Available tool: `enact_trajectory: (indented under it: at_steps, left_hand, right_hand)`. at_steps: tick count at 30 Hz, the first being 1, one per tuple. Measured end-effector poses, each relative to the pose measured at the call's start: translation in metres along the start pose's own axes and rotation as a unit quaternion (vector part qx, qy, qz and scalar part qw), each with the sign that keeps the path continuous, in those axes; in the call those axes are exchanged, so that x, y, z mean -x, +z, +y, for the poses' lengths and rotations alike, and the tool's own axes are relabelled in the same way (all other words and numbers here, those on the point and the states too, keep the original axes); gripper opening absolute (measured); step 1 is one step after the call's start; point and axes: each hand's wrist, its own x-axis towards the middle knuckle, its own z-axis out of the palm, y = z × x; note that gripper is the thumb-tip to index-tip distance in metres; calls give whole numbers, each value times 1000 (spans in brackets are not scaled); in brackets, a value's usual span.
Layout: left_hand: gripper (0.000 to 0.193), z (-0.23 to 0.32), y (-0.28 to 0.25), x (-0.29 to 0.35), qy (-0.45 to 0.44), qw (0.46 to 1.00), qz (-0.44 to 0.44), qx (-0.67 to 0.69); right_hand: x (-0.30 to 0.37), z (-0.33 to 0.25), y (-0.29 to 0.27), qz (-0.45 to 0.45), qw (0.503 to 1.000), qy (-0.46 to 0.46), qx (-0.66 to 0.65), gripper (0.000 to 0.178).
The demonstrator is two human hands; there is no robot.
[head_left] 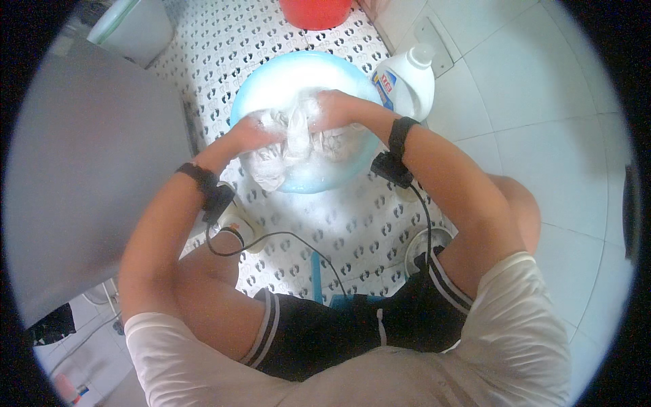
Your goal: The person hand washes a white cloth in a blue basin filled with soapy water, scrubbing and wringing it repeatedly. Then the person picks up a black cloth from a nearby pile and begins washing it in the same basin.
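Note:
A light blue basin (247, 91) full of white suds stands on the floor in front of me. Both my hands are over it, gripping a wet white cloth (297, 139) bunched up and covered in foam. My left hand (260, 133) is closed on the cloth's left side, where part of it hangs toward the basin's near rim. On the right, my right hand (333, 110) is closed on the cloth, its fingertips partly hidden by foam. The cloth's exact kind does not show.
A white jug-shaped detergent bottle (415, 88) stands right of the basin by the tiled wall (536, 81). Beyond are a red tub (315, 12) and a white bin (135, 30). A grey panel (95, 169) rises at left. Black cables (288, 234) hang from my wrist straps.

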Motion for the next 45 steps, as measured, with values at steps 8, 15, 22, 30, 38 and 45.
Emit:
enact_trajectory:
  at_steps: [8, 15, 22, 30, 38, 45]
  left_hand:
    - [58, 72, -24, 25, 42, 995, 75, 57]
    - [61, 94, -42, 27, 55, 976, 162, 132]
    - [45, 68, -41, 30, 98, 969, 200, 110]
    - [44, 71, -24, 33, 98, 979, 174, 28]
    - [40, 75, -8, 29, -36, 995, 33, 90]
    - [84, 48, 5, 23, 111, 983, 135, -58]
  right_hand:
    - [13, 7, -34, 147, 986, -67, -50, 77]
    - [27, -19, -81, 206, 977, -47, -13, 80]
    - [41, -37, -77, 250, 962, -86, -61, 79]
    - [45, 9, -41, 138, 951, -35, -275, 50]
    - [59, 37, -14, 133, 991, -17, 25, 51]
    - [56, 33, 16, 164, 982, 7, 91, 87]
